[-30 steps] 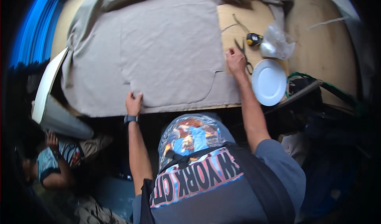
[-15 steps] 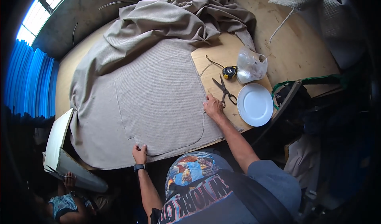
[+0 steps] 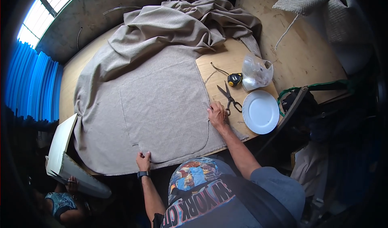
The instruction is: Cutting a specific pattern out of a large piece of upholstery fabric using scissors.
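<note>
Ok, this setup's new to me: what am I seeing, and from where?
There's no machine: a person works bare-handed. The view comes from a wide fisheye camera worn on that person's head, looking down, so straight edges bend. On the wooden table lies a large beige cloth, bunched toward the far side. To its right are scissors, a tape measure, a clear plastic bag and a white plate, none held. The left hand is at the cloth's front edge, the right hand at its right edge; whether either pinches it is unclear.
</note>
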Tool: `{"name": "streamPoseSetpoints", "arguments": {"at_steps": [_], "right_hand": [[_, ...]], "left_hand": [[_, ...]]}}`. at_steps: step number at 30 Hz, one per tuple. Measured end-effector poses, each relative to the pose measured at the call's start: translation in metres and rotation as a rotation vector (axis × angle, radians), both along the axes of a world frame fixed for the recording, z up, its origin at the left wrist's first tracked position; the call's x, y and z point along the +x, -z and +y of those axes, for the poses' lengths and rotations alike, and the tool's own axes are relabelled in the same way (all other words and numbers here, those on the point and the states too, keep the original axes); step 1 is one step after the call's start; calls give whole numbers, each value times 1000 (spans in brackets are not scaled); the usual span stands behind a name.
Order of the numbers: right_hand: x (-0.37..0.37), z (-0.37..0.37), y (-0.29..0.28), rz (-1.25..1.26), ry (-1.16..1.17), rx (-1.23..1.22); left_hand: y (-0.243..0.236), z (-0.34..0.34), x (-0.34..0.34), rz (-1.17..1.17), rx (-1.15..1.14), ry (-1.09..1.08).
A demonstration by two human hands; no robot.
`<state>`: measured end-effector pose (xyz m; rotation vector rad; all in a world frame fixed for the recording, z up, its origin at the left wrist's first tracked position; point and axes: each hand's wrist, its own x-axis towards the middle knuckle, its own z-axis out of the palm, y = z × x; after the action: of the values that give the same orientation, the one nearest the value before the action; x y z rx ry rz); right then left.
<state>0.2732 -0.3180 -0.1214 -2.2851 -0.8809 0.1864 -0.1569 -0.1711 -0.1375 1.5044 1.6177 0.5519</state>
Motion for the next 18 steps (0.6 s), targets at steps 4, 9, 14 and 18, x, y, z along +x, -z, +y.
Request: {"name": "streamPoseSetpoints", "arguments": {"at_steps": [4, 9, 14, 18], "right_hand": [[4, 2, -6, 73, 5, 36], [17, 1, -18, 282, 14, -152], [19, -1, -24, 334, 2, -184], [20, 0, -22, 324, -6, -175]], "left_hand": [[-4, -2, -1, 9, 6, 18], [-10, -6, -1, -58, -114, -25], [-10, -6, 1, -50, -133, -49], [-7, -4, -1, -24, -174, -54]]}}
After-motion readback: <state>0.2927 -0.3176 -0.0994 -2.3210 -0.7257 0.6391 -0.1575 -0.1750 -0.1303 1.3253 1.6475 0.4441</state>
